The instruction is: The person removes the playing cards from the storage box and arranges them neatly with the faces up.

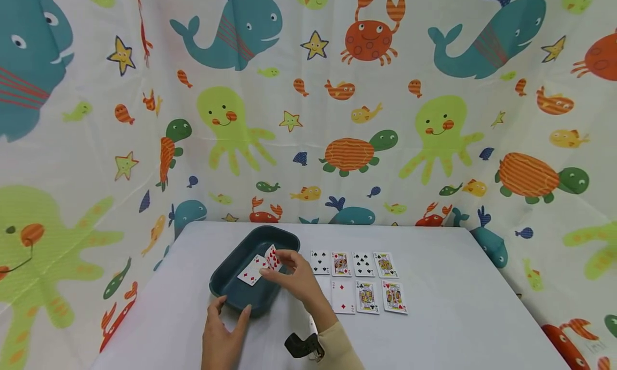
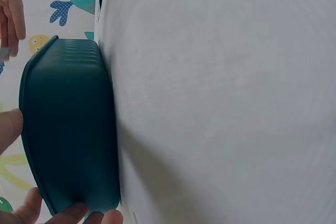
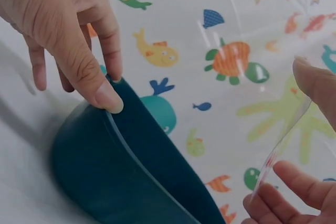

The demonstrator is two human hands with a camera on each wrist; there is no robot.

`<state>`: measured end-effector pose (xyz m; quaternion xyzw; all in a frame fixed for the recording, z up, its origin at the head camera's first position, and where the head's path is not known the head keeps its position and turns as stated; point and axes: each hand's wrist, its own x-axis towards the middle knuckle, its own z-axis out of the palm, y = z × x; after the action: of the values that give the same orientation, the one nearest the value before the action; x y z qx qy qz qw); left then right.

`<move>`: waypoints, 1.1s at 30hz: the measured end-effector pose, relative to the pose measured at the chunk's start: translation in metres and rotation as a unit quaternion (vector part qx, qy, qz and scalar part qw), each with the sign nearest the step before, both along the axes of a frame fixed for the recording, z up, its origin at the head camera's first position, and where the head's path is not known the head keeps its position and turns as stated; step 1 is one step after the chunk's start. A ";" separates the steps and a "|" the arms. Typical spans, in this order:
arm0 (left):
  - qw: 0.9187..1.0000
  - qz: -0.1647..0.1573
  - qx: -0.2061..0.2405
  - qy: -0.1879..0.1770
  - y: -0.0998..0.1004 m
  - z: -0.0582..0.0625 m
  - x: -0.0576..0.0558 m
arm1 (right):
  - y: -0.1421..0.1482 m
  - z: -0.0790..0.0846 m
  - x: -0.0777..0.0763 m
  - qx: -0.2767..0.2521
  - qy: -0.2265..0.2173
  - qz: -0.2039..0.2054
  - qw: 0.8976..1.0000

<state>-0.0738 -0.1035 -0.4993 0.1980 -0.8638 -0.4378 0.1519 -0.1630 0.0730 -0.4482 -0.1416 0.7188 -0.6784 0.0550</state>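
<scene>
A dark teal plastic tray [image 1: 262, 307] stands on the white table. My left hand [image 1: 223, 332] grips its near rim, with thumb and fingers spread along the edge. Over the tray my right hand [image 1: 300, 280] pinches a playing card [image 1: 272, 256] with red pips, held tilted between thumb and fingers. In the right wrist view that playing card [image 3: 278, 148] appears almost edge-on. Another playing card [image 1: 249, 273], with red diamonds, lies face up in the tray, close below the held one.
To the right of the tray, several face-up playing cards [image 1: 367, 297] lie in two rows. My right forearm covers part of the lower row's left end. A black wrist strap [image 1: 302, 345] is on my right wrist. Behind the table hangs a sea-animal curtain [image 1: 308, 118].
</scene>
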 end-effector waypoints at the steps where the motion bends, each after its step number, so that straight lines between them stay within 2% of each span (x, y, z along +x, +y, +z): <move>1: 1.000 0.001 0.001 0.000 0.000 0.000 0.000 | 0.003 0.000 0.002 -0.004 -0.001 -0.003 1.000; 11: 1.000 0.003 0.009 -0.019 -0.001 0.001 -0.002 | 0.028 -0.002 0.015 -0.031 -0.018 -0.024 0.999; 18: 1.000 0.000 0.008 -0.017 -0.001 0.002 -0.002 | 0.048 -0.006 0.022 -0.043 -0.027 -0.035 0.998; 25: 1.000 -0.001 0.010 -0.017 -0.001 0.003 0.000 | 0.069 -0.010 0.032 -0.012 -0.023 -0.051 0.998; 33: 1.000 -0.002 0.009 -0.020 -0.001 0.003 0.000 | 0.097 -0.022 0.043 0.036 -0.030 -0.095 0.994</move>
<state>-0.0740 -0.1047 -0.4963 0.2060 -0.8630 -0.4421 0.1318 -0.1201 0.1696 -0.4702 -0.0507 0.7507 -0.6585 0.0169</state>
